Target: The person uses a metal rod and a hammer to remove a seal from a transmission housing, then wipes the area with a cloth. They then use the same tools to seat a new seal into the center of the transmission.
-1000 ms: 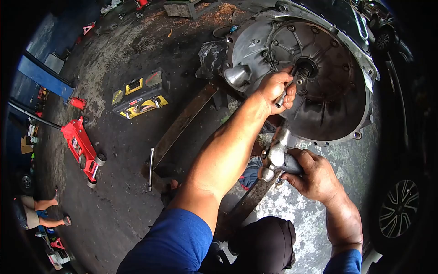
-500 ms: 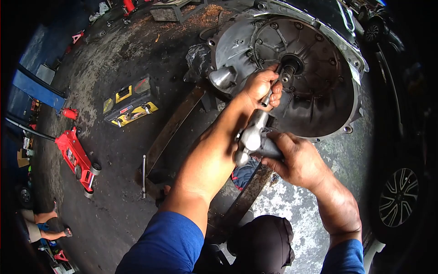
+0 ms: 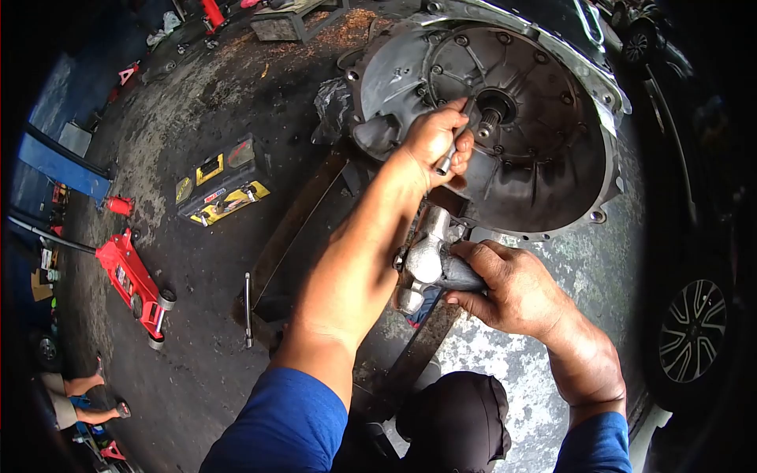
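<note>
My left hand (image 3: 438, 140) is closed around a slim metal rod (image 3: 446, 162) with a socket-like near end. The rod's far tip overlaps the inside of a large grey transmission bell housing (image 3: 536, 185), just left of the splined shaft (image 3: 490, 120) at its centre. In my right hand (image 3: 512, 288) is a ball-peen hammer (image 3: 426, 262), gripped close below its head. One hammer face points up toward the rod's near end with a gap between them, while the rounded peen faces back toward me. Part of the hammer's handle is hidden by my fingers.
A metal stand (image 3: 296, 229) runs below the housing. On the floor to the left lie a long metal bar tool (image 3: 248, 310), a toolbox (image 3: 221, 189) and a red floor jack (image 3: 132, 277). A car wheel (image 3: 692, 331) stands at right. Another person's legs (image 3: 87, 400) show at lower left.
My left hand and the rod have shifted up and left, so the rod sits farther from the splined shaft. The hammer has drawn slightly back from the rod's near end. The view has shifted slightly.
</note>
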A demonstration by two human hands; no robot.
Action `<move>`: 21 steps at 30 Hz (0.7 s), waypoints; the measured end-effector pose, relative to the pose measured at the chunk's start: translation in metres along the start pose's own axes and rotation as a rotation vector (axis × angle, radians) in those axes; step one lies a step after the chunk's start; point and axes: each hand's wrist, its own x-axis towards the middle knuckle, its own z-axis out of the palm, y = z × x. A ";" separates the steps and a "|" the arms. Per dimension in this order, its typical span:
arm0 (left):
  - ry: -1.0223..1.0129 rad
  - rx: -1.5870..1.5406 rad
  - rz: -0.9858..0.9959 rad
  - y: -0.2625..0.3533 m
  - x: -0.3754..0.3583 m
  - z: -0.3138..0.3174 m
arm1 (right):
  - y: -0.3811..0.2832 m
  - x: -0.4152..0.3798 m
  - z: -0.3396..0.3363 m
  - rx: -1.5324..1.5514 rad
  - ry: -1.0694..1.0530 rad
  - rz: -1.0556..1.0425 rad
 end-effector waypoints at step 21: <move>0.298 0.792 -0.042 0.038 -0.005 0.075 | 0.018 -0.015 0.001 -0.007 0.176 0.014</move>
